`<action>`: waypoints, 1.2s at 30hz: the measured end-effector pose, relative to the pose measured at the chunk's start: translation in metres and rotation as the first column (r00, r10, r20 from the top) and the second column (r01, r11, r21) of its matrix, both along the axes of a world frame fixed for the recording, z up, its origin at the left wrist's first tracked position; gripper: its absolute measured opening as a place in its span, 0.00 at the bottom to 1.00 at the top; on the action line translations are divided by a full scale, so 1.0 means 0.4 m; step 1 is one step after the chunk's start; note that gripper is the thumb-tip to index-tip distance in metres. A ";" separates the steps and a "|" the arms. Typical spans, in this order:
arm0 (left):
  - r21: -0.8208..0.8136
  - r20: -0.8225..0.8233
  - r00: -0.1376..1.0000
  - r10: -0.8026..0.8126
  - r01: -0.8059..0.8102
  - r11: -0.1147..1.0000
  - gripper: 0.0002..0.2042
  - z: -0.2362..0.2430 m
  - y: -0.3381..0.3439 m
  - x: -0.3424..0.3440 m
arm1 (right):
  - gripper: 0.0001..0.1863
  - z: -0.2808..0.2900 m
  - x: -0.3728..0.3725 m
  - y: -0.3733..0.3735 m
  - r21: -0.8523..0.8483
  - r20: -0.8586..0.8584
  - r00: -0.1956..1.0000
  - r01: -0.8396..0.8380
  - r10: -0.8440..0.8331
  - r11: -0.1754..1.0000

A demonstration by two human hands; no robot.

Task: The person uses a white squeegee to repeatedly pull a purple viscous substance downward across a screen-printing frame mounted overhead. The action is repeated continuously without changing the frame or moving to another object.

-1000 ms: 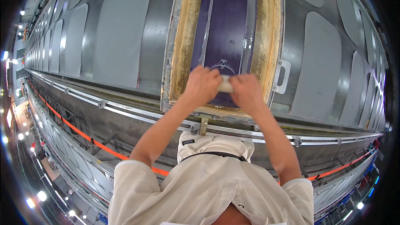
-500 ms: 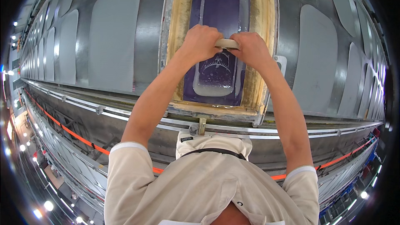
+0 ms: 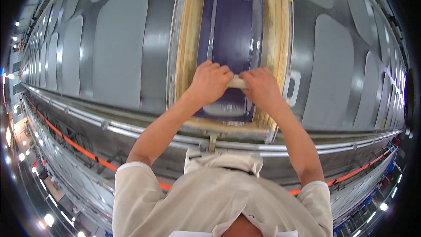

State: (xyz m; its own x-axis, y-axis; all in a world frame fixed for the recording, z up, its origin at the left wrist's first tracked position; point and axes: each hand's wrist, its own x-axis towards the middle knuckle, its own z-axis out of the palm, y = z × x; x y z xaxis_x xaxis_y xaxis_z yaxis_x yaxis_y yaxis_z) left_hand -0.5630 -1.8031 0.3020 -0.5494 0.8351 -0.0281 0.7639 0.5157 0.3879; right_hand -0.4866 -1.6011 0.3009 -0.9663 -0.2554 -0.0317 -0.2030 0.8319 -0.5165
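Observation:
My left hand (image 3: 211,84) and my right hand (image 3: 262,86) are both closed around the pale beige handle of a squeegee (image 3: 237,82), one at each end. The squeegee stands across a dark purple printing screen (image 3: 232,26), in its nearer half. Its blade is mostly hidden by my fingers. A glossy pool of clear ink (image 3: 221,109) lies on the screen between the squeegee and me, and shiny streaks run along both long sides. Yellowish tape borders the purple area inside a worn frame (image 3: 173,61).
Grey rounded panels (image 3: 118,48) lie on the long dark metal table to the left, with similar panels (image 3: 330,70) to the right. A white loop handle (image 3: 293,87) juts beside the frame. Metal rails (image 3: 175,141) and an orange strip (image 3: 70,137) run along the near side.
Both hands have drawn the squeegee toward me along the screen. The clear ink and pale marks in front of it are now partly covered. The view has shifted slightly.

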 end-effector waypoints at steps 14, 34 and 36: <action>0.032 -0.099 0.994 0.040 -0.037 0.999 0.11 -0.071 0.320 -0.745 | 0.17 -0.040 -0.730 0.287 0.137 0.109 0.981 0.144 -0.160 0.980; 0.083 -0.029 0.995 0.096 -0.094 0.992 0.17 0.028 -0.087 0.244 | 0.30 0.044 0.160 0.068 -0.188 0.195 0.891 0.445 -0.410 0.876; 0.089 -0.010 0.992 0.123 -0.122 0.988 0.19 0.027 -0.084 0.247 | 0.26 -0.070 0.135 0.199 -0.125 -0.302 0.629 0.719 -0.716 0.684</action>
